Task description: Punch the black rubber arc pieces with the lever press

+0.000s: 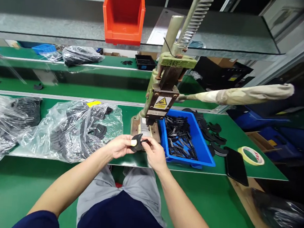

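Both my hands meet just in front of a green hand press (161, 93) on the green bench (244, 163). My left hand (121, 146) pinches a small curved black part (137, 142), thumb capped by a yellow finger cot. My right hand (155, 153) grips the same part from the right, fingers closed on it. A blue bin (204, 154) of small black pieces sits directly right of my hands. The press lever (241, 95), wrapped in beige tape, sticks out to the right.
Clear plastic bags of black curved parts (71, 131) lie left of the press. Loose black curved parts (215, 133), a flat black pad (236, 166) and a tape roll (251, 155) lie right of the bin. A red bin (123, 13) sits on the shelf above.
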